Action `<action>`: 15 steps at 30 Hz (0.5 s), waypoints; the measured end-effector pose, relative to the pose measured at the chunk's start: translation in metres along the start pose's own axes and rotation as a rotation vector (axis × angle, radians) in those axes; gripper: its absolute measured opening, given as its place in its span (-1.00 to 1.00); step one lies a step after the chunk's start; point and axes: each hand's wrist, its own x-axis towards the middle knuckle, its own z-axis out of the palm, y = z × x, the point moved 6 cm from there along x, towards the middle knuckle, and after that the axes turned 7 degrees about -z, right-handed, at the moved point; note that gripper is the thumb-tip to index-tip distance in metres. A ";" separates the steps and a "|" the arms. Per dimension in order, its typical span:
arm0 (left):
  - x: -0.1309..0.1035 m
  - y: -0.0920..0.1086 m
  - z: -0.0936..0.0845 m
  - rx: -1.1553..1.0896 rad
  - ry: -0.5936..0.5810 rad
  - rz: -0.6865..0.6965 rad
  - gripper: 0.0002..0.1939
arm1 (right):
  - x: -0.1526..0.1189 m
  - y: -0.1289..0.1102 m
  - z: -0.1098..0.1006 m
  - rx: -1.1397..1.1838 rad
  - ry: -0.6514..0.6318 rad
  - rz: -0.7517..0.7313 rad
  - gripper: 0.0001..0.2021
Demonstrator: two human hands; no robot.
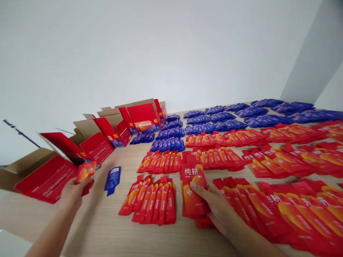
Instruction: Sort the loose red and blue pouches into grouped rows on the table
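My right hand grips a small stack of red pouches, thumb across the printed front, above the table. At the left, my left hand is closed on a red and orange pouch, held close to an open red carton. Between my hands a fanned row of red pouches lies on the table. One blue pouch lies alone, nearer my left hand. More red pouches lie just right of my right hand.
Several open red cartons with raised flaps line the table's left and back edge. Rows of blue pouches lie at the back, with overlapping red pouches in front across the right side. A pale wall stands behind.
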 end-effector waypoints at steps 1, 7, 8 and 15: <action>-0.010 0.008 0.000 -0.144 -0.021 -0.073 -0.81 | 0.000 0.000 0.000 -0.009 0.003 -0.008 -0.60; -0.112 0.110 0.073 -0.174 -0.779 0.006 -0.55 | -0.006 -0.009 0.000 -0.093 0.014 -0.095 -0.53; -0.132 0.125 0.087 -0.107 -0.889 0.074 -0.53 | -0.007 -0.011 0.000 -0.107 0.020 -0.112 -0.53; -0.207 0.179 0.147 0.103 -1.236 0.427 -0.86 | -0.003 -0.022 -0.004 -0.182 -0.017 -0.243 -0.63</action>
